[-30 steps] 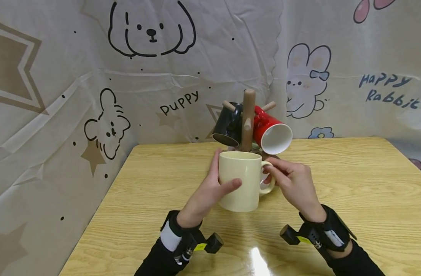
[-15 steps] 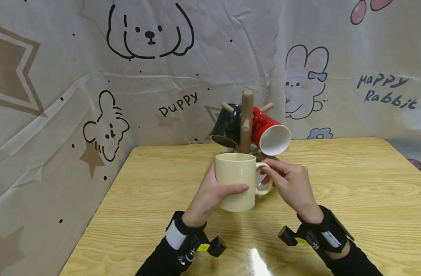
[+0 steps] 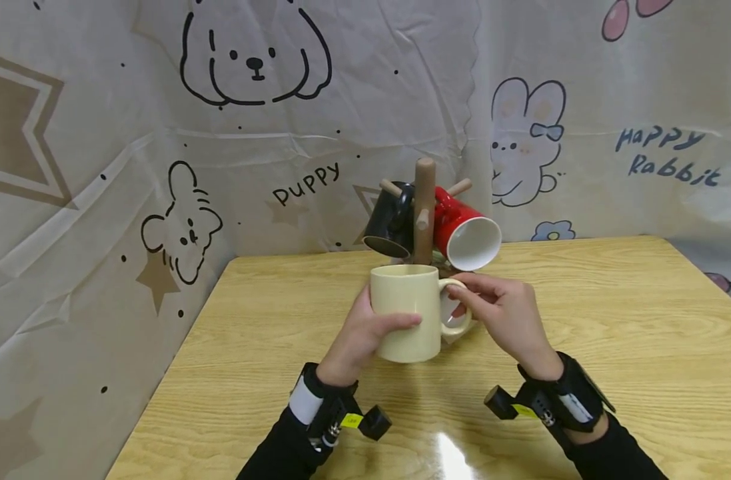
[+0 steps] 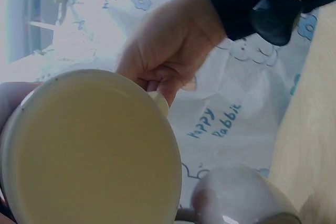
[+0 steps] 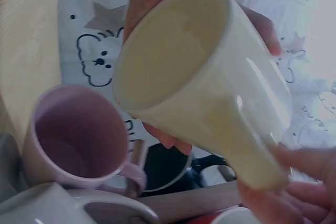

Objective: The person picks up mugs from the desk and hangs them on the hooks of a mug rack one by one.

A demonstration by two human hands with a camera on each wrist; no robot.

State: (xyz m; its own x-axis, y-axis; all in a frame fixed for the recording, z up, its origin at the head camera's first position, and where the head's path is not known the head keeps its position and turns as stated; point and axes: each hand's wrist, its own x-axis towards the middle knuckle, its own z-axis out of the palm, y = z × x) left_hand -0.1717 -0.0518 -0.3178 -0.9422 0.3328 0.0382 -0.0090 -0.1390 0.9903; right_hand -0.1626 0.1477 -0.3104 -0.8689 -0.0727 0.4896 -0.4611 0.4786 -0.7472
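A pale yellow mug (image 3: 404, 320) is held up in front of a wooden mug rack (image 3: 424, 200). My left hand (image 3: 356, 340) grips its body from the left, thumb across the front, with fingers behind it. At the right side, my right hand (image 3: 509, 320) pinches the top of the mug's handle (image 3: 456, 331) between thumb and fingers. The right wrist view looks into the yellow mug (image 5: 252, 77) at a slant. On the rack, a black mug (image 3: 392, 217) hangs at the left and a red mug (image 3: 461, 230) at the right.
In the right wrist view, a pink mug (image 5: 42, 161) and a white mug (image 5: 47, 208) are close to the rack. The rack's front peg (image 3: 422, 220) points toward me. A wooden table (image 3: 611, 333) lies below, with a printed cloth (image 3: 365, 67) behind.
My left thumb has slid further across the mug, and its fingertips no longer show at the mug's left edge. The mug has shifted slightly left. My right hand keeps its pinch on the handle.
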